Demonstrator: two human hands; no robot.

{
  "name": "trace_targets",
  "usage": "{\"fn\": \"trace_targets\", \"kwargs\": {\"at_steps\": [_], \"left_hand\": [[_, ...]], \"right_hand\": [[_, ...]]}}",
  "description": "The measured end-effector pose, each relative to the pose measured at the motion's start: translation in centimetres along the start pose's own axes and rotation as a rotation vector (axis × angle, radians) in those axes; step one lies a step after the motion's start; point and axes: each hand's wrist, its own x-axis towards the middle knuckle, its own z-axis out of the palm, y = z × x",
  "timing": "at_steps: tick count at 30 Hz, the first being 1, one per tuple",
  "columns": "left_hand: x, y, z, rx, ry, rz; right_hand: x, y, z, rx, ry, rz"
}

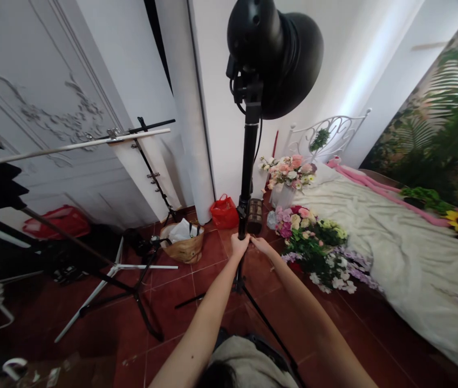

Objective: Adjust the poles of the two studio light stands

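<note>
So we had our left hand (240,245) wrapped round the black light stand (248,167) in front of us; our right (258,241) met it, couldn't tell if pinching. Legs were out, lamp (299,64) was on top, so probably just adjusting was left. Flowers (307,237) sat beyond.
</note>
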Motion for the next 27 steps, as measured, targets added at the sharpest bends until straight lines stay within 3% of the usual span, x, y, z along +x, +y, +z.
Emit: {"fn": "trace_targets", "kwargs": {"at_steps": [8, 12, 19, 27], "left_hand": [[0.0, 0.0, 0.0, -0.014, 0.009, 0.036], [0.0, -0.2, 0.0, -0.022, -0.004, 0.041], [0.1, -0.4, 0.2, -0.052, 0.033, 0.037], [0.3, -0.5, 0.3, -0.073, 0.029, 0.023]], "right_hand": [[-1.6, 0.7, 0.8, 0.021, 0.019, -0.097], [-1.1, 1.2, 0.1, -0.059, -0.043, -0.195], [1.3, -1.1, -2.8, -0.29, -0.259, -0.173], [1.0, -2.6, -2.9, -0.48, -0.267, -0.222]]}}
